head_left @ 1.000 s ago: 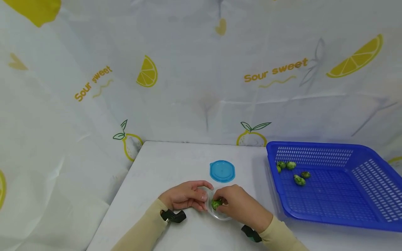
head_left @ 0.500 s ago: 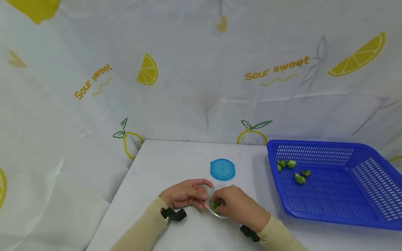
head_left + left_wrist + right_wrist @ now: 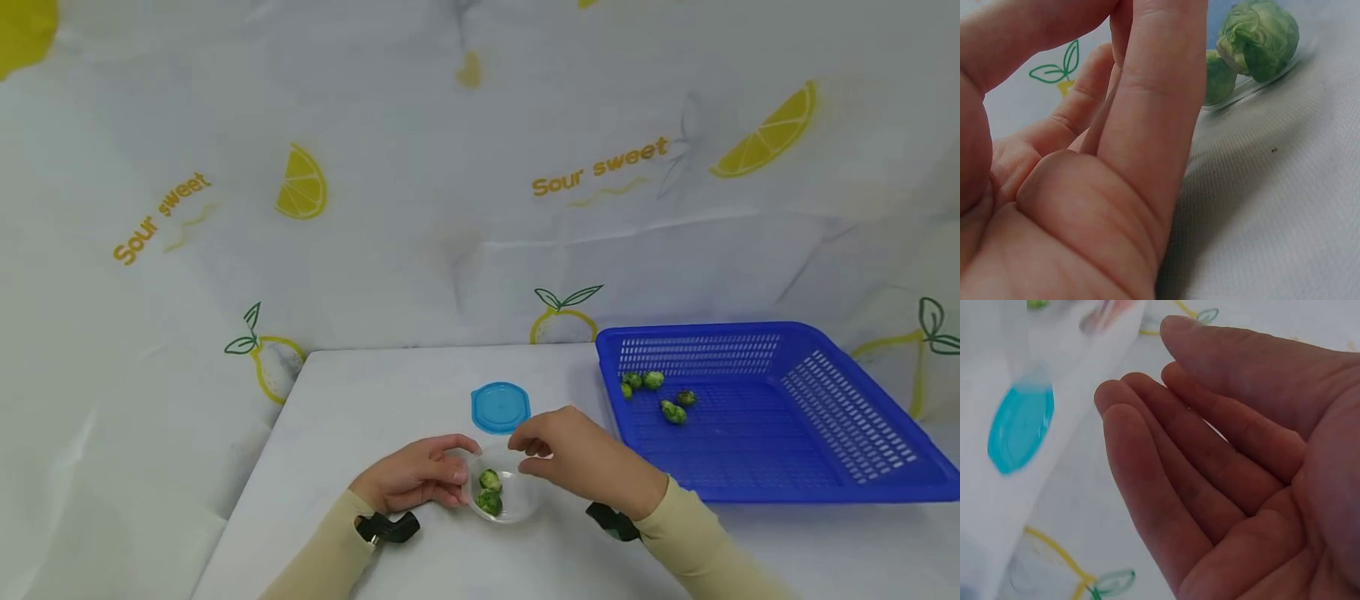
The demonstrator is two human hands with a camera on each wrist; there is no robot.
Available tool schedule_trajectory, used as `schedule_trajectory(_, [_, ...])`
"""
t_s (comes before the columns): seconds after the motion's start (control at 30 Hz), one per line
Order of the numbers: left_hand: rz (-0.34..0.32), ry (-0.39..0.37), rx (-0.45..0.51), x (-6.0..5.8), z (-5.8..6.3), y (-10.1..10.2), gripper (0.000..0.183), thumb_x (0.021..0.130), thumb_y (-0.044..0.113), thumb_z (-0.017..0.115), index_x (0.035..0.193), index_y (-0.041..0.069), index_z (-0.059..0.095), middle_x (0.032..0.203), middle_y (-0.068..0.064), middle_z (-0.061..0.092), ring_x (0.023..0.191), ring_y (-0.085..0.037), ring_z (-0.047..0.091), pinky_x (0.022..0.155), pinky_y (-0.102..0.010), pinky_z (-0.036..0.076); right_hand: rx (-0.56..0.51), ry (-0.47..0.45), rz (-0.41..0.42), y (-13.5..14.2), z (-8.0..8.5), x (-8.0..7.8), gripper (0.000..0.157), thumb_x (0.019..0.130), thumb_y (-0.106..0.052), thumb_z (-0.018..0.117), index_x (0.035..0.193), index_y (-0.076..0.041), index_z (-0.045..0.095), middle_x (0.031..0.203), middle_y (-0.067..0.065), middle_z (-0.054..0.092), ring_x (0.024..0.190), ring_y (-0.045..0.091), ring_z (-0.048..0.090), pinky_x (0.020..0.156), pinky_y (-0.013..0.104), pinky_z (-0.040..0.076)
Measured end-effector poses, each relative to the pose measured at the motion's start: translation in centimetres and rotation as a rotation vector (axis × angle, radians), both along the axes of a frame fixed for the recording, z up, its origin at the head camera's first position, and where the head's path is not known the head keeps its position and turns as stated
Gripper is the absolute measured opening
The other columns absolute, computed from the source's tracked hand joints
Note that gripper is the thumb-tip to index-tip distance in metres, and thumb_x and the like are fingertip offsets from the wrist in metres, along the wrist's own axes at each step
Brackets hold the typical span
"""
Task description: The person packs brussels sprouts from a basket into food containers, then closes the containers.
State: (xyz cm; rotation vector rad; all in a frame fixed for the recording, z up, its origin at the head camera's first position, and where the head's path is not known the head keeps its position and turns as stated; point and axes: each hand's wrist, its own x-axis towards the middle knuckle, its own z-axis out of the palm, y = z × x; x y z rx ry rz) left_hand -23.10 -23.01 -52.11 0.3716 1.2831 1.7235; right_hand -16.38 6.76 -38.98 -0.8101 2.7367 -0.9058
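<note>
A small clear plastic bowl (image 3: 522,493) stands on the white table with two Brussels sprouts (image 3: 489,502) along its left side. My left hand (image 3: 416,475) holds the bowl at its left rim, the thumb at the edge and the index finger reaching round the far side. In the left wrist view, my fingers cover much of the scene, and a Brussels sprout (image 3: 1260,40) shows beyond them. Over the bowl's right side hovers my right hand (image 3: 581,457). The right wrist view shows that palm (image 3: 1241,487) holding nothing, its fingers relaxed and thumb apart.
Behind the bowl lies a blue lid (image 3: 500,408), flat on the table (image 3: 375,392). To the right stands a large blue basket (image 3: 750,492) with several Brussels sprouts (image 3: 673,412) in its left part. A lemon-print sheet (image 3: 420,208) hangs behind.
My right hand has let go of a Brussels sprout in the bowl and drawn up and right, fingers loosened. The left hand stays at the bowl. The head view has turned slightly right.
</note>
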Motion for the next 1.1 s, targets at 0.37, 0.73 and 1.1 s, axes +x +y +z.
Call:
schedule_trajectory(0.37, [-0.010,-0.015,0.045,0.3,0.0,-0.3,0.047,0.107,0.000,0.060,0.151,0.006,0.044,0.097,-0.001,0.077,0.089,-0.016,0.081,0.084,-0.028,0.068,0.112,0.054,-0.141,9.8,3.5,-3.0,0.018,0.098,-0.012,0.080,0.115,-0.017,0.081,0.109,-0.004,0.079,0.097,0.009,0.073,0.085,0.033,0.065])
schedule_trajectory(0.73, [-0.027,-0.004,0.077,0.2,0.1,-0.1,0.047,0.106,0.000,0.061,0.150,0.006,0.045,0.098,-0.002,0.078,0.090,-0.016,0.082,0.084,-0.028,0.068,0.196,-0.036,-0.181,18.1,1.4,-5.9,0.020,0.097,-0.013,0.079,0.116,-0.008,0.080,0.113,0.007,0.081,0.100,0.022,0.076,0.084,0.042,0.067])
schedule_trajectory(1.1, [-0.029,-0.037,0.077,0.2,0.0,-0.1,0.046,0.107,0.000,0.060,0.150,0.006,0.044,0.098,-0.002,0.078,0.090,-0.016,0.082,0.085,-0.028,0.068,0.205,-0.080,-0.196,20.3,-1.1,-9.0,0.028,0.099,-0.008,0.075,0.126,0.000,0.077,0.122,0.017,0.078,0.109,0.033,0.076,0.090,0.049,0.066])
